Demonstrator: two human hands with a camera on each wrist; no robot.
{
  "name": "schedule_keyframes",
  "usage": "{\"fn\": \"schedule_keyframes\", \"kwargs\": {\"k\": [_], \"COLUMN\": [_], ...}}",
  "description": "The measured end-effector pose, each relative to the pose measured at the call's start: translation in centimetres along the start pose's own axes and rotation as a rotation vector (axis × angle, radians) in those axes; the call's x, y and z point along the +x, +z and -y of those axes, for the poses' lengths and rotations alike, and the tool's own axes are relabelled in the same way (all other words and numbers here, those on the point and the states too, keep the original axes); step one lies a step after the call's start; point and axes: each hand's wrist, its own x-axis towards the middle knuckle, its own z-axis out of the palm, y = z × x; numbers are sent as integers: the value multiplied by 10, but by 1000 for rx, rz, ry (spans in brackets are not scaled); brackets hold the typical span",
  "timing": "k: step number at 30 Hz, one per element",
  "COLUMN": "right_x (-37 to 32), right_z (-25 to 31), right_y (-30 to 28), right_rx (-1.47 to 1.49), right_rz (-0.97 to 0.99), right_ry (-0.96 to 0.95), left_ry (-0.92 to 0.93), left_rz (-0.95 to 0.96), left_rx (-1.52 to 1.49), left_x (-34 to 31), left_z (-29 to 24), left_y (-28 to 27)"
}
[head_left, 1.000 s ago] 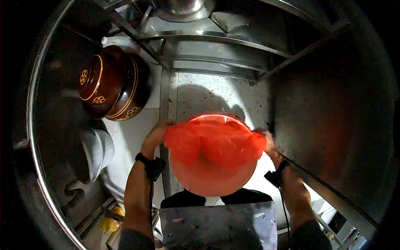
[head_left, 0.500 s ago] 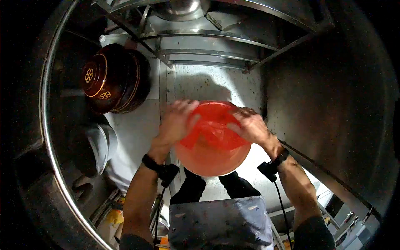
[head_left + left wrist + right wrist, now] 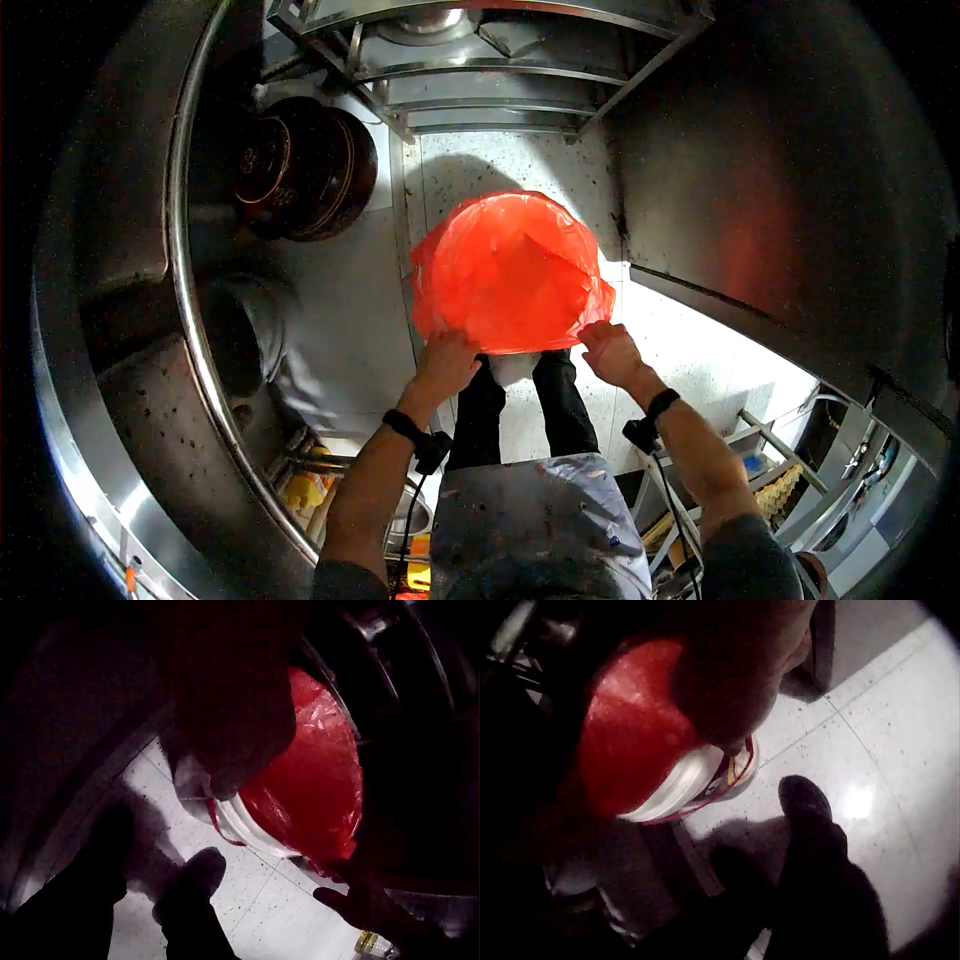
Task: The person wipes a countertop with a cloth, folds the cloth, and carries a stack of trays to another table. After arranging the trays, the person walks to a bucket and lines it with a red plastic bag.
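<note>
A red plastic bag [image 3: 515, 265] covers the top of a round bucket in the head view, its edge hanging over the sides. White bucket rim [image 3: 251, 829] shows below the bag [image 3: 315, 772] in the left wrist view. My left hand [image 3: 445, 368] grips the bag's edge at the near left of the rim. At the near right, my right hand [image 3: 614, 355] pinches another part of that edge. The right wrist view has my right hand [image 3: 731, 667] dark above the white rim [image 3: 676, 784], with a thin red fold stretched below it. Fingertips are partly hidden in shadow.
A dark brown lidded pot [image 3: 305, 168] stands at the left. A metal rack [image 3: 490, 70] spans the far side, and a steel panel [image 3: 740, 200] rises on the right. A metal rail [image 3: 180, 230] curves along the left. My legs [image 3: 478, 410] are close behind the bucket.
The bag has gone from bunched over the far part of the bucket to spread across its whole top. Both hands have moved from the far rim back to the near rim.
</note>
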Motion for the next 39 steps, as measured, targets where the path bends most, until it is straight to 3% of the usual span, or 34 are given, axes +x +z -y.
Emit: {"fn": "schedule_keyframes", "kwargs": {"k": [1, 6, 8, 9, 11, 12, 13, 14, 15, 17, 18, 20, 22, 23, 24, 26, 27, 29, 30, 31, 34, 35, 38, 39], "right_x": [-3, 16, 31, 35, 32, 43, 37, 37, 40, 43, 51, 61, 79, 84, 89, 105, 111, 130, 140, 135, 105, 86, 22, 12], "right_z": [0, 19, 4, -6, -19, -19, -6, -4, -3, 5, 9, 2, -15, -17, -18, -23, -48, -56, -49, -52, -59, -57, -4, 7], "right_y": [17, 39, 66, 76, 81, 75, 53, 48, 46, 37, 33, 41, 44, 36, 28, 8, 21, 1, -21, -19, 3, 16, -45, -51], "right_rx": [-1, 212, 623, 1063, 1828, 1899, 1998, 2050, 2103, 1996, 1821, 1640, 1759, 1755, 1733, 1703, 1769, 1846, 1726, 1624, 865, 813, 1290, 1290], "right_rz": [-95, -92, -162, -81, -238, -175, -246, -255, -269, -166, -192, -217, -221, -211, -286, -371, -242, -172, -254, -287, -240, -220, -6, 40], "right_ry": [-7, 84, 215, 453, 210, 638, 563, 641, 715, 575, 579, 571, 368, 350, 402, 464, 291, 284, 530, 554, 535, 490, 447, 462], "left_ry": [-18, -44, -243, -250, -700, -696, -888, -1074, -1059, -484, -481, -865, -790, -736, -736, -1138, -1135, -1046, -1048, -1082, -1087, -1070, -1049, -1067], "left_rz": [-49, -195, -40, -42, -20, -31, -177, -340, -352, -169, -180, -357, -284, -189, -213, -358, -372, -430, -469, -437, -465, -498, -643, -712], "left_rx": [-70, -232, -857, -860, -1396, -1398, -1724, -2047, -2052, -2651, -2651, -2517, -2550, -2575, -2574, -2218, -2222, -1965, -1974, -2019, -2083, -2092, -2034, -2028], "left_x": [-5, -20, -15, -12, -1, 4, 9, 13, 13, 5, 11, 29, 30, 28, 27, 38, 31, 1, -16, -34, -76, -88, -126, -142], "left_z": [0, 13, 35, 47, 67, 66, 56, 49, 54, 65, 54, 28, 26, 27, 25, 4, 2, -12, -16, -21, -42, -54, -97, -111], "left_y": [7, 37, 54, 67, 103, 110, 105, 103, 118, 163, 158, 159, 158, 155, 153, 87, 79, 79, 69, 66, 42, 31, 15, 20]}}
